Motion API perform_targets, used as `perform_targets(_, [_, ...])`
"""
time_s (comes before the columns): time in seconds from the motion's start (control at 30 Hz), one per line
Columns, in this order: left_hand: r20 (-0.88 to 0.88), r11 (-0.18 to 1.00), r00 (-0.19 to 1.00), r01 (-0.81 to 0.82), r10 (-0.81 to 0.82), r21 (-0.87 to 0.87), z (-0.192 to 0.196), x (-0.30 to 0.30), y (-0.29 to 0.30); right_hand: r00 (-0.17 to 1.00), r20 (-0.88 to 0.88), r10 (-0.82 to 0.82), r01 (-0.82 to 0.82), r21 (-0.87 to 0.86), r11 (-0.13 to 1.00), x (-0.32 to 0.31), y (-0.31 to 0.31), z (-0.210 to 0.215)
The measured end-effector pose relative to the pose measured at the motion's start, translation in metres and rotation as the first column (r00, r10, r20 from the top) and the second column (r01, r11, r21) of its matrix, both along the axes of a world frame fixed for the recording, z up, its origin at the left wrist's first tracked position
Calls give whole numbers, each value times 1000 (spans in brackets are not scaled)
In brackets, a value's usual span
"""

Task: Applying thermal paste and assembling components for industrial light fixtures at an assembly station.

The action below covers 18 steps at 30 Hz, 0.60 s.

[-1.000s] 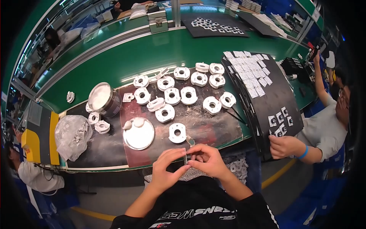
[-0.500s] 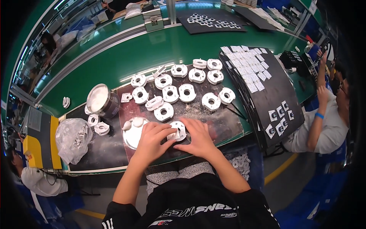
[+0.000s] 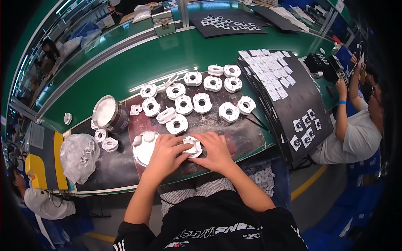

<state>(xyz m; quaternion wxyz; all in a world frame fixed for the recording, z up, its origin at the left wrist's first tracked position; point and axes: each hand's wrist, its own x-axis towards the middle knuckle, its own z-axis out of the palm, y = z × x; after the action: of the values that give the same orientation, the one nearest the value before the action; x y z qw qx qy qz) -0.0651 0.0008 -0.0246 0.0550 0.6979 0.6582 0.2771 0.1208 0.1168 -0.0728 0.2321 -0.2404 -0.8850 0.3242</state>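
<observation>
Close to the table's front edge, a white round plastic housing (image 3: 197, 154) lies between my two hands. On top of it is a small white squarish plastic piece (image 3: 191, 145), which covers most of the housing's opening. My left hand (image 3: 167, 154) pinches that small piece from the left with bent fingers and thumb. Curled around the far and right side of the housing, my right hand (image 3: 217, 152) steadies it with fingers and thumb. Left of my left hand lies a white round lid (image 3: 144, 155) with whitish lumps on it.
Several similar white housings (image 3: 202, 103) stand beyond my hands. A tub of white paste (image 3: 104, 109), a clear plastic bag of parts (image 3: 79, 157) and a yellow-grey machine (image 3: 44, 154) are at left. Black boards (image 3: 299, 113) with white cards lie at right, beside a seated person (image 3: 356, 125).
The small white piece has moved from the housing's left side to over its middle. My right fingers have closed in nearer to it. The co-worker at right has lowered one hand.
</observation>
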Motion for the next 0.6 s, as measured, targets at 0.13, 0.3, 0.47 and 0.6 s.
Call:
perform_targets(0.13, [71, 999, 997, -27, 26, 23, -3, 0, -1, 1000, -4, -11, 11, 7, 1000, 1, 1, -1])
perform_targets(0.3, [194, 997, 980, -59, 47, 57, -13, 4, 0, 1000, -6, -8, 8, -18, 1000, 2, 1, 0])
perform_targets(0.47, [107, 994, 991, -85, 77, 69, -19, 6, 0, 1000, -1, -15, 15, -16, 1000, 1, 0, 0])
perform_targets(0.6, [98, 995, 993, -73, 65, 75, -19, 3, 1, 1000, -8, -8, 8, -1, 1000, 2, 0, -1])
